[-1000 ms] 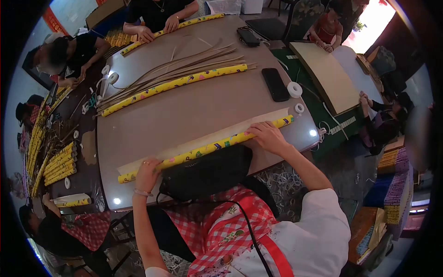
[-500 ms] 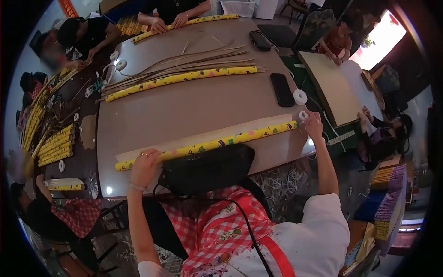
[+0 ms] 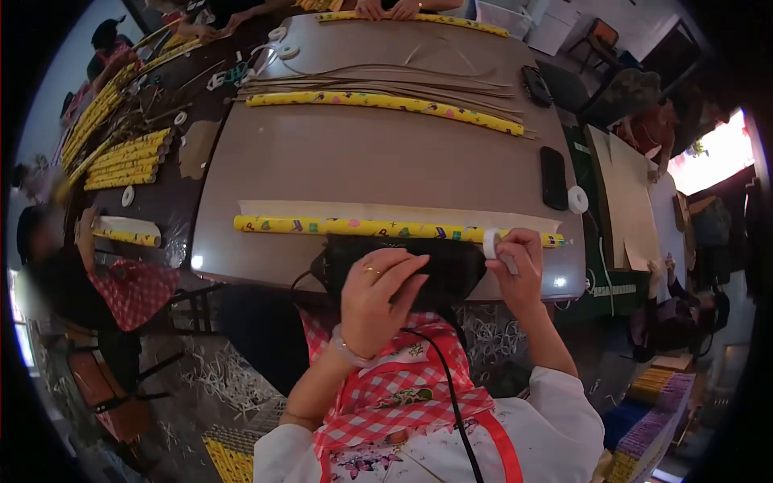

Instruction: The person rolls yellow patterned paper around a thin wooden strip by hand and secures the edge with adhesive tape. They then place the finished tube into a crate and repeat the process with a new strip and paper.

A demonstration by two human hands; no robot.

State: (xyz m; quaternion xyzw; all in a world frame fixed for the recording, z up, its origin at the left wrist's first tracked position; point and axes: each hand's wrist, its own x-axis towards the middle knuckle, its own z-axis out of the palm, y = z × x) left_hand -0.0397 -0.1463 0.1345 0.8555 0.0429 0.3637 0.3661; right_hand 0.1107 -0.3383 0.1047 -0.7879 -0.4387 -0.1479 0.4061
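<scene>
A yellow patterned paper roll (image 3: 314, 226) lies along the near side of the table, the pale edge of its sheet (image 3: 386, 211) showing behind it. In my right hand (image 3: 522, 266), near the roll's right end, is a white roll of tape (image 3: 489, 243) pinched between the fingers. My left hand (image 3: 378, 296) hovers in front of the roll over a black bag (image 3: 443, 270) at the table edge. Its fingers stretch to the right with the thumb apart, and I see nothing in it.
Another yellow roll (image 3: 386, 102) lies farther back beside long brown strips (image 3: 354, 84). A black phone (image 3: 555, 179) and a second tape roll (image 3: 577, 200) sit at the right. Finished-looking yellow tubes (image 3: 129, 165) are stacked on the left table. Other people work around.
My right hand has picked up the tape roll and brought it left over the paper roll. My left hand has let go of the roll's left end and moved right. The view has turned.
</scene>
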